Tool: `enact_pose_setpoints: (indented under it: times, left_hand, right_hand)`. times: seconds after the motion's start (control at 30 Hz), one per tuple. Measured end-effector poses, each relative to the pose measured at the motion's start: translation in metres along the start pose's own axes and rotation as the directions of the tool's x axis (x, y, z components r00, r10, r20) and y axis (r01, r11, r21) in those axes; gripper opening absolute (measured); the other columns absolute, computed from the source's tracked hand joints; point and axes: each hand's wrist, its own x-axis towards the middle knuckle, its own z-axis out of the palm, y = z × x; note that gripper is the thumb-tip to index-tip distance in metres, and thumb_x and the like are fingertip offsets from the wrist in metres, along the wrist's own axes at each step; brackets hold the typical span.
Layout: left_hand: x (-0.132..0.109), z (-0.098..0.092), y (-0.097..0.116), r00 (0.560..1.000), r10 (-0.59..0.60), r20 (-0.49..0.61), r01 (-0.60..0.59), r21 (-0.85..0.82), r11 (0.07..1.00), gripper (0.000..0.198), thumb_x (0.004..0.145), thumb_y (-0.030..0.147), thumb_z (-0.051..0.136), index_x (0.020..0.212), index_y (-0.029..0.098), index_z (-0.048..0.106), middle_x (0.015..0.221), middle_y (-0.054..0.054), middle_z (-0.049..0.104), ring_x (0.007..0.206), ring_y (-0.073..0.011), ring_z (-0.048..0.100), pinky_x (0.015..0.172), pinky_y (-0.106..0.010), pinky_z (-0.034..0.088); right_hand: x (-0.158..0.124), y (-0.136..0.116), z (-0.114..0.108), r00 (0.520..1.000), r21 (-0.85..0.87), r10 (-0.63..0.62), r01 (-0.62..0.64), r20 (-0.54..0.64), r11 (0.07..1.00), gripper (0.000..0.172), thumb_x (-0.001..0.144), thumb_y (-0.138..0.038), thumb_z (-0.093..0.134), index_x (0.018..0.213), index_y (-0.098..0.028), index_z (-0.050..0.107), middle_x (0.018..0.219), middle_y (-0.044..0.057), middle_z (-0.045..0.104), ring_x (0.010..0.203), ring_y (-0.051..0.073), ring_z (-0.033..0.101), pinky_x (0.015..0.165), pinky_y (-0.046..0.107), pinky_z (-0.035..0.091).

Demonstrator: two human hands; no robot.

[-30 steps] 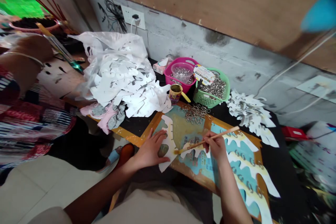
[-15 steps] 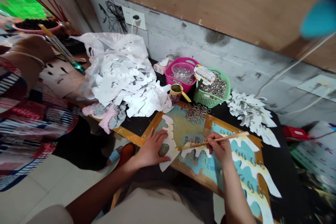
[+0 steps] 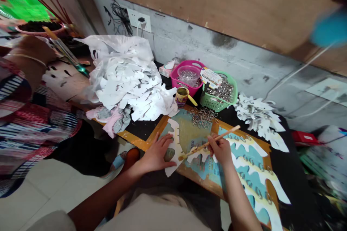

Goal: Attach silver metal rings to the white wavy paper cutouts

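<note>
My left hand (image 3: 157, 154) lies with fingers spread on a white cut-out piece (image 3: 175, 138), pressing it to the table. A brush (image 3: 208, 143) with a wooden handle is gripped in my right hand (image 3: 221, 151). Its bristles touch the lower part of the piece, just right of my left thumb. Yellowish smears mark the edge of the piece. Under my right hand another cut-out (image 3: 199, 156) lies partly covered. To the right, several finished-looking strips (image 3: 252, 166) carry metal rings along yellowish edges. Loose metal rings (image 3: 203, 116) are heaped beyond my hands.
A cup of paste-like stuff (image 3: 182, 96) with a yellow handle stands near a pink basket (image 3: 176, 74) and a green basket (image 3: 217, 105) of metal parts. White cut-outs (image 3: 130, 86) pile up at left; more (image 3: 260, 121) lie right. A co-worker's arm (image 3: 29, 57) is at far left.
My right hand and the brush have moved left and slightly down, so the bristles sit lower on the cut-out. The left hand stays in place.
</note>
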Motion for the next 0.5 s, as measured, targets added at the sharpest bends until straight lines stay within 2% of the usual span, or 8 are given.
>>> enact_pose_setpoints:
  times: [0.1,0.27,0.5]
  left_hand:
    - [0.000,0.000,0.000,1.000,0.005,-0.006,-0.005,-0.006,1.000,0.083,0.070,0.066,0.072,0.134,0.021,0.045,0.149,-0.016,0.042,0.140,-0.0353,0.037,0.120,-0.060,0.007]
    - [0.000,0.001,-0.001,1.000,0.005,-0.007,-0.005,-0.005,1.000,0.083,0.071,0.066,0.071,0.134,0.020,0.044,0.149,-0.016,0.043,0.140,-0.0350,0.038,0.120,-0.061,0.008]
    - [0.000,0.001,0.000,1.000,-0.004,0.004,0.004,0.005,1.000,0.083,0.070,0.066,0.072,0.133,0.020,0.044,0.150,-0.016,0.042,0.140,-0.0340,0.037,0.121,-0.060,0.006]
  right_hand:
    - [0.002,-0.002,-0.003,0.995,-0.032,-0.040,0.037,-0.096,0.999,0.048,0.081,-0.058,0.069,0.058,-0.018,0.056,0.044,-0.001,0.055,0.031,0.012,0.049,0.032,0.020,0.039]
    - [0.000,-0.008,-0.005,0.997,-0.044,-0.079,0.078,-0.009,0.996,0.047,0.082,-0.056,0.069,0.059,-0.018,0.056,0.044,-0.001,0.055,0.031,0.012,0.049,0.033,0.020,0.039]
    - [-0.004,-0.015,0.001,0.989,-0.080,-0.143,0.140,-0.025,0.987,0.045,0.084,-0.055,0.067,0.058,-0.019,0.057,0.045,-0.001,0.057,0.033,0.012,0.052,0.036,0.021,0.041]
